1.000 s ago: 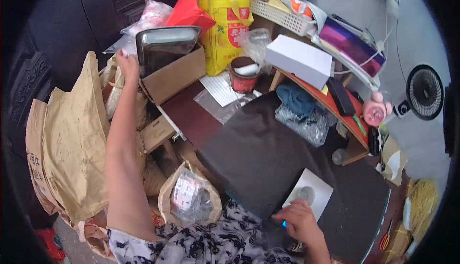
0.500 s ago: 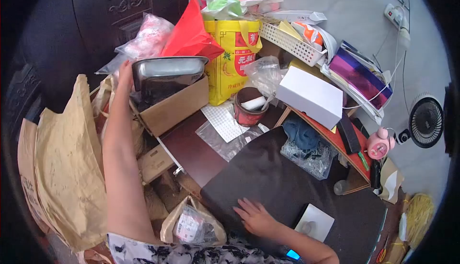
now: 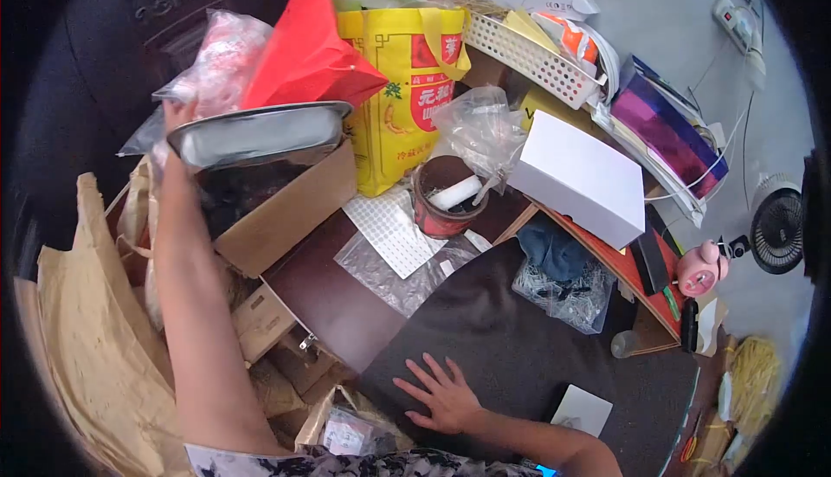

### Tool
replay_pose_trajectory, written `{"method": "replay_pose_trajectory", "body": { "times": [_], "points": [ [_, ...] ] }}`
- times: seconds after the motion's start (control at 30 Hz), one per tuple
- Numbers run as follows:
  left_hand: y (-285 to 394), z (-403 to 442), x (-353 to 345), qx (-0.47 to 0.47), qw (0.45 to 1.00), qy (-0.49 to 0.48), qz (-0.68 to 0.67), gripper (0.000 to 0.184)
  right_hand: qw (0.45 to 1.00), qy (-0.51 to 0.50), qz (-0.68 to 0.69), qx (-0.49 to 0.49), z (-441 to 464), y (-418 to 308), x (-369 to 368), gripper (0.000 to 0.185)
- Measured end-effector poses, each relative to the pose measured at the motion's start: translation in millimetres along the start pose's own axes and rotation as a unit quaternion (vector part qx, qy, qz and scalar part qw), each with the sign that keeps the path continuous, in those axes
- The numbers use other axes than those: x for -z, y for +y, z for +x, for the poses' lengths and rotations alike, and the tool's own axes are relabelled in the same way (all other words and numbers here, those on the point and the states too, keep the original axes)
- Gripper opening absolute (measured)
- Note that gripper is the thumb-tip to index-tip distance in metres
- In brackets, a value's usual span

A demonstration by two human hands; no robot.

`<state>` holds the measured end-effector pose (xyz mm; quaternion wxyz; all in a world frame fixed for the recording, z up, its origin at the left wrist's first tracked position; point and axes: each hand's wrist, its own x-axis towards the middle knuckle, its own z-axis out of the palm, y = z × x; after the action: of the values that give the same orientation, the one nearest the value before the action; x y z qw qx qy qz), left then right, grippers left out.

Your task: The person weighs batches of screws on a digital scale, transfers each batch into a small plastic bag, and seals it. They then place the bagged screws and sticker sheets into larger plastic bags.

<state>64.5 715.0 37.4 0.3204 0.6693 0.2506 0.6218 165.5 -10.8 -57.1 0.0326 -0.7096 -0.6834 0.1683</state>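
My left hand grips the left rim of a shiny metal tray; part of the fingers is hidden. The tray is tilted above an open cardboard box with dark contents. Behind it are a red paper piece and a clear plastic bag with pink-and-white contents. My right hand lies flat with fingers spread on the black cloth-like mat. To its right rests a white square object.
A yellow bag stands beside the box, near a dark red bucket. Right of these are a white box, a pink alarm clock and a fan. Brown paper stands at left.
The tray has tipped so its inner face shows more, and my left hand has moved left with it. My right hand's fingers have spread wider on the mat. The camera view has shifted.
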Motion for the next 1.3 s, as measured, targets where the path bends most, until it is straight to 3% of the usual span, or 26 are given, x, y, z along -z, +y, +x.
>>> {"method": "replay_pose_trajectory", "body": {
  "times": [0.07,0.1,0.17,0.23,0.43,0.53,0.57,0.7,0.8,0.87,0.93,1.2,1.23,1.3],
  "points": [
    [2.8,10.1,-4.6,0.167,0.982,0.081,0.036,0.065,1.000,0.003,0.014,0.002,1.3,0.3,1.1,0.067],
    [30.8,3.3,-4.4,0.185,0.982,0.005,0.048,0.071,1.000,-0.002,0.016,0.000,2.1,0.5,1.3,0.067],
    [24.8,8.0,-0.3,0.121,0.988,-0.014,0.093,0.061,1.000,-0.011,0.019,0.001,2.7,0.9,2.1,0.067],
    [-7.0,28.6,18.7,0.243,0.961,-0.036,0.130,0.054,0.999,-0.024,0.025,-0.001,3.2,0.6,4.5,0.067],
    [-10.2,19.1,8.8,0.075,0.957,0.014,0.280,0.047,0.999,-0.013,0.035,0.001,2.4,1.4,5.0,0.067],
    [5.9,18.9,4.5,0.089,0.991,-0.037,0.096,0.034,0.999,-0.001,0.032,0.004,2.5,1.3,4.5,0.067],
    [30.8,9.5,-5.6,0.161,0.987,-0.011,-0.021,0.029,1.000,0.003,0.030,0.004,1.8,1.4,4.4,0.067],
    [114.3,19.5,-29.0,0.070,0.963,-0.004,-0.259,0.019,0.999,0.028,0.031,0.007,0.1,2.6,1.4,0.067],
    [141.5,55.4,-15.1,0.019,0.979,0.087,-0.181,0.016,0.998,0.046,0.032,0.013,-1.7,3.5,-3.4,0.066],
    [201.1,47.4,-16.4,0.004,0.971,0.134,-0.200,0.014,0.998,0.055,0.026,0.017,-2.3,4.1,-5.6,0.066],
    [219.7,54.2,-5.4,-0.037,0.957,0.158,-0.240,0.013,0.998,0.063,0.014,0.017,-3.2,3.4,-6.0,0.065],
    [333.1,55.0,44.6,-0.136,0.953,0.140,-0.233,0.016,0.995,0.102,0.010,0.016,-5.5,1.4,-9.3,0.065],
    [349.0,54.6,61.8,-0.137,0.974,0.142,-0.115,0.018,0.994,0.108,0.008,0.018,-5.9,1.0,-9.3,0.066],
    [391.1,26.5,62.3,-0.196,0.958,0.127,-0.165,0.020,0.996,0.088,-0.011,0.015,-6.8,0.2,-10.1,0.066]
  ]
}}
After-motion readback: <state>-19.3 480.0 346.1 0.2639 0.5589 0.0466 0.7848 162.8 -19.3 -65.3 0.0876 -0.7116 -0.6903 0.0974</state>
